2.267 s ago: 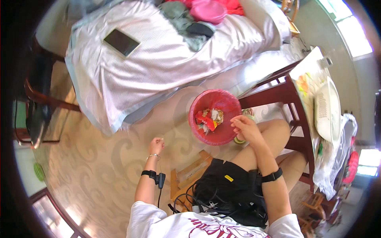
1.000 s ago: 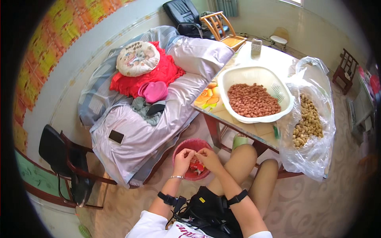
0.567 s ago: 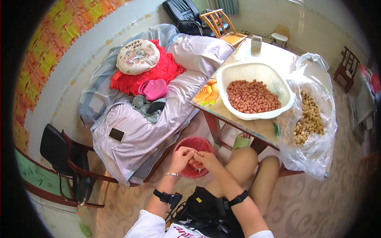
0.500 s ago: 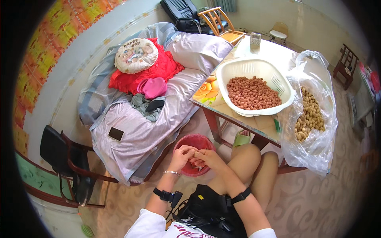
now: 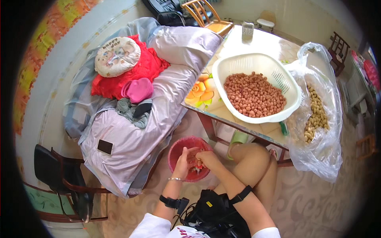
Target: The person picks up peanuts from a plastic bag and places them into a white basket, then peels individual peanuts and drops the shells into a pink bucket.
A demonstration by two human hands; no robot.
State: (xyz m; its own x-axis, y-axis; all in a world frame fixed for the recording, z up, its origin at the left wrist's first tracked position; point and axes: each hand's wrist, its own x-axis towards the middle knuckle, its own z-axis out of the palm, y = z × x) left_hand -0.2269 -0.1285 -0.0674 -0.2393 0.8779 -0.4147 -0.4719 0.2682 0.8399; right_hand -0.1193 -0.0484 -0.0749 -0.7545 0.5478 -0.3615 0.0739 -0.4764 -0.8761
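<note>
My left hand (image 5: 183,163) is over the red plastic bucket (image 5: 173,148), its thumb up and its fingers stretched out, with nothing plainly held. Close beside it, my right hand (image 5: 208,159) is closed with curled fingers above the bucket's right side; anything inside them is too small or hidden to name. Reddish and pale scraps show in the bucket below the hands. On the table, a white plastic basket (image 5: 291,75) holds many shelled reddish-skinned peanuts (image 5: 254,95). To its right, a clear plastic bag (image 5: 317,158) gapes around unshelled peanuts (image 5: 316,115).
The table (image 5: 198,104) stands ahead to the right. A cloth-covered sofa (image 5: 119,168) lies left, bearing a phone (image 5: 105,146), grey clothing (image 5: 131,114), a pink item (image 5: 137,90) and a round cushion (image 5: 118,57). A dark chair (image 5: 59,178) stands further left.
My hands, pinched together above the bucket before, have come apart and dropped lower. The left hand's fingers have straightened, while the right is curled closed. The whole view has shifted slightly.
</note>
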